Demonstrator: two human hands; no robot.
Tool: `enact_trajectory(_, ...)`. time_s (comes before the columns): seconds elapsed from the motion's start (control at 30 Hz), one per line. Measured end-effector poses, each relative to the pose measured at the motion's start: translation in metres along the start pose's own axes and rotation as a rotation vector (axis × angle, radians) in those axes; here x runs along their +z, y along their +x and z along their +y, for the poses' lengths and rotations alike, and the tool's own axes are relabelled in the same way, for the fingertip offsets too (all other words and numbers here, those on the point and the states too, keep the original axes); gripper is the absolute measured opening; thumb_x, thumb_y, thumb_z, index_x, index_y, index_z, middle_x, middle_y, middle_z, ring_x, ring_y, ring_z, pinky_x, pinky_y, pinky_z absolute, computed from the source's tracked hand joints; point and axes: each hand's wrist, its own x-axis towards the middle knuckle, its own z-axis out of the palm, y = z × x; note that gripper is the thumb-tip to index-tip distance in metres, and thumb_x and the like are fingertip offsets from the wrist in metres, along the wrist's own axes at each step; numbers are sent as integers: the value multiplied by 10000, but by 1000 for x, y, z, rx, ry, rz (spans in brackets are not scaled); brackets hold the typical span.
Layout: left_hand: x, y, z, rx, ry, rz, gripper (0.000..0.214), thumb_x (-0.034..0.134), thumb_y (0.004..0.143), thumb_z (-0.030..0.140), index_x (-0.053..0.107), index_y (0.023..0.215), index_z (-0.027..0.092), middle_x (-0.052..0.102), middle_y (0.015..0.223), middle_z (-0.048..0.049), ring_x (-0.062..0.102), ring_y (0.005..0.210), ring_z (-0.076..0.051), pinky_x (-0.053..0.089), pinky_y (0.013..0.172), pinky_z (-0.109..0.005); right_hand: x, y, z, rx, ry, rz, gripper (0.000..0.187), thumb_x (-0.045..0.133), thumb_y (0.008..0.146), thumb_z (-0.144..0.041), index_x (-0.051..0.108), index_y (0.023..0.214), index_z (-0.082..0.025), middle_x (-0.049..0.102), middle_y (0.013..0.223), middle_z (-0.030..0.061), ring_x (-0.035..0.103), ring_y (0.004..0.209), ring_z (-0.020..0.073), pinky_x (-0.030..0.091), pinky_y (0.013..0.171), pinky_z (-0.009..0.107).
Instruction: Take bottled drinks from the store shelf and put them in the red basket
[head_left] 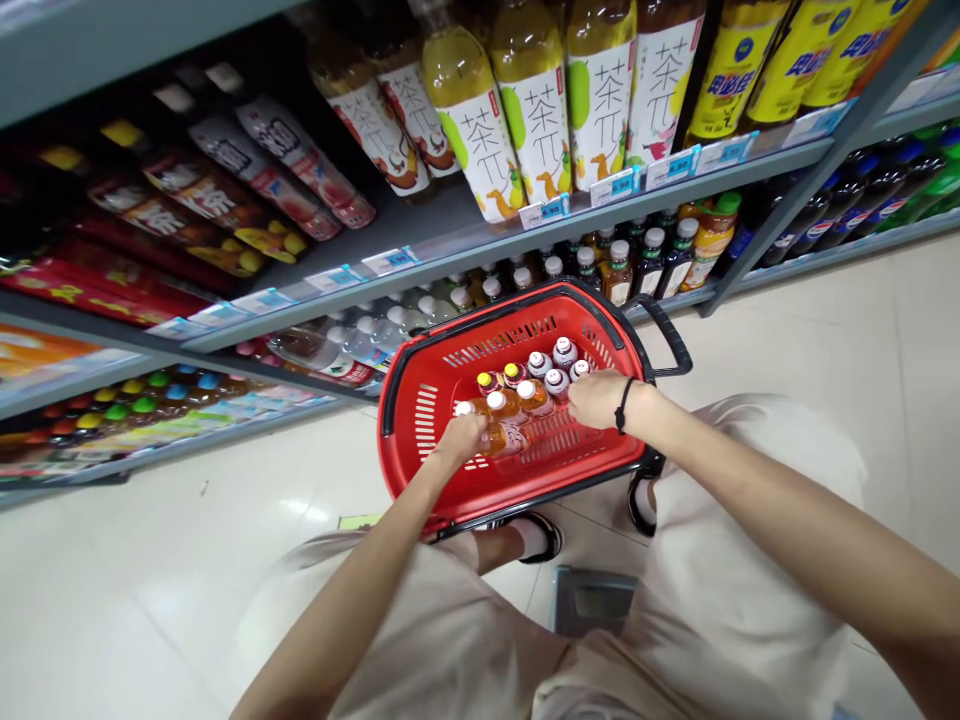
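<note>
A red shopping basket (517, 485) sits on the floor between my knees, with several drink bottles standing upright inside it. In its left part my left hand (461, 437) is closed around a white-capped bottle of amber drink (504, 438), which leans. Beside that bottle are other amber bottles (534, 398) with white caps and two with yellow caps (515, 374). My right hand (598, 400), a dark band at its wrist, is closed at the basket's right side on a pale-capped bottle (580, 370), mostly hidden by the fingers. More pale-capped bottles (565, 351) stand just beyond it.
Store shelves run across the front, with tea bottles (536, 120) and yellow bottles (735, 75) on the upper shelf. Smaller bottles line the bottom shelf behind the basket. The black basket handle (667, 335) sticks out right. A grey stool (592, 598) is below me.
</note>
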Motion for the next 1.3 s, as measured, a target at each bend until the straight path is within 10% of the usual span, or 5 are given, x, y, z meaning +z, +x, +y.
enact_trajectory(0.83, 12, -13, -14, -89, 26, 6, 318, 580, 982, 182, 635, 1259, 38, 676, 1204, -206, 678, 1100, -293, 535, 963, -439, 3, 31, -28, -111, -52, -8, 362, 447, 1037, -145, 735, 1213, -13, 696, 1258, 268, 649, 1268, 371, 558, 1001, 470)
enact_trajectory(1.3, -93, -72, 58, 224, -150, 223, 318, 538, 1025, 315, 722, 1170, 101, 731, 1127, -188, 704, 1072, -348, 535, 938, -442, 11, 46, -31, -90, -122, 103, 337, 495, 1028, -240, 754, 1121, -45, 738, 1140, 241, 730, 1099, 352, 573, 913, 409)
